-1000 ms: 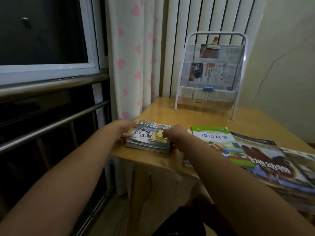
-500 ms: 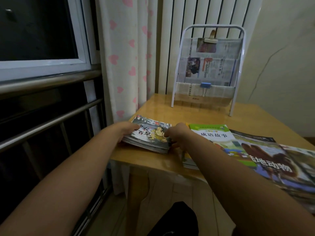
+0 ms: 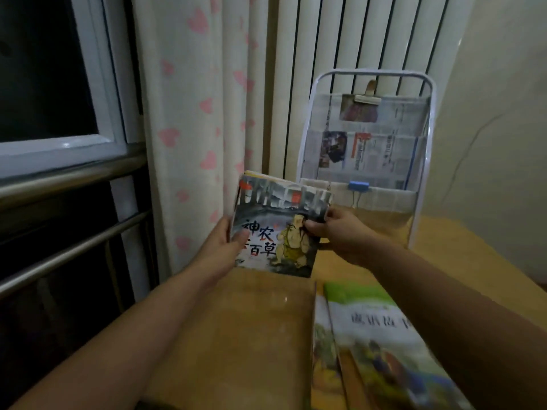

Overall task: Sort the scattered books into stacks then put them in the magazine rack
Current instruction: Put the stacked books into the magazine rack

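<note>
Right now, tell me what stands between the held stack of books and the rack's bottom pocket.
Nothing visible. Both hands, left and right, hold the stack of books up just in front of the rack. The bottom pocket looks open at the top; only a blue clip sits on its edge.

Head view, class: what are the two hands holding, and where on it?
A small stack of books: left hand grips its left edge, right hand its right edge.

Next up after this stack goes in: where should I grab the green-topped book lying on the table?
Take the green-topped book by its long left edge, coming from the bare table side. It lies flat on other books, its right part hidden under the right arm, so only that edge is open for fingers to slip under and pinch.
</note>
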